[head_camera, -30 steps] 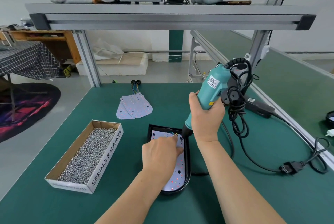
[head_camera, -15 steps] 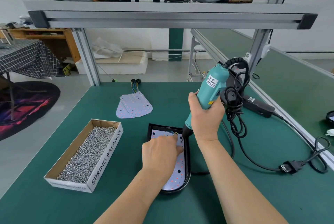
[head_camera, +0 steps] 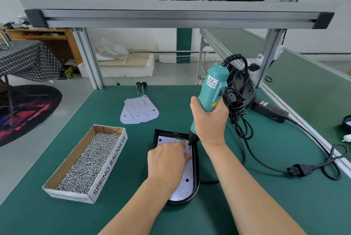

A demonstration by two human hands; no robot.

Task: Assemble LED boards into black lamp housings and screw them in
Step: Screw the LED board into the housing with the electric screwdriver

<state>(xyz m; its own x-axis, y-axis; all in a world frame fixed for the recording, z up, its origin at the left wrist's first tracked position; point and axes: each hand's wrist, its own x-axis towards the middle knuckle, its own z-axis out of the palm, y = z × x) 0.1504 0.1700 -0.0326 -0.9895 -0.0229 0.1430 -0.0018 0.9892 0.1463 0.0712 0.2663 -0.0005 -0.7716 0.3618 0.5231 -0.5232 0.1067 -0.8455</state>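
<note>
The white LED board (head_camera: 188, 170) lies in the black oval lamp housing (head_camera: 196, 177) under the left hand (head_camera: 167, 160), which rests on it, probably to stop it shifting; its fingertips are hidden, so whether they pinch anything cannot be told. Beyond, the right hand (head_camera: 209, 120) grips the teal electric screwdriver (head_camera: 213, 86) nearly upright, bit at the board's corner

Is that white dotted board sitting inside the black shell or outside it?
Inside. The LED board lies flat within the black housing, whose raised rim shows around its edge.
</note>
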